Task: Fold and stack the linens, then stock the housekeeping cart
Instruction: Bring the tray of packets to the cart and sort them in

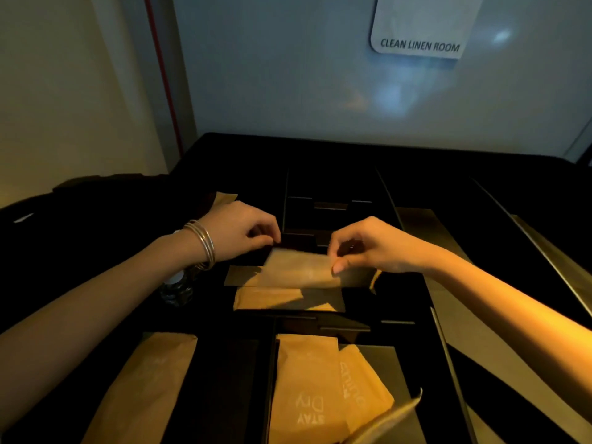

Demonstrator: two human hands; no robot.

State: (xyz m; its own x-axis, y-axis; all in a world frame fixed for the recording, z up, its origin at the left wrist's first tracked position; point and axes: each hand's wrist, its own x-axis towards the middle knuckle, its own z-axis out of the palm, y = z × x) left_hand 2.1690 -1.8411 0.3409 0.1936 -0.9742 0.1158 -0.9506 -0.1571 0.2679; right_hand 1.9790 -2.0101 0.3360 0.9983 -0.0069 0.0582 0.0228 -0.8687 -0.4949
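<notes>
A tan paper packet (299, 267) is held over a middle compartment of the black cart tray (352, 155). My right hand (368, 246) pinches its right end between thumb and fingers. My left hand (238, 230), with bangles on the wrist, has its curled fingertips at the packet's upper left corner; the contact itself is hidden in shadow. Under the packet lie more tan packets (288, 298) in the same compartment.
In the near compartment lie tan packets, one printed "STAY Dry" (307, 389). Another long tan packet (144, 386) lies at the lower left. A small bottle (177, 288) stands below my left wrist. A "CLEAN LINEN ROOM" sign (419, 43) hangs on the wall behind.
</notes>
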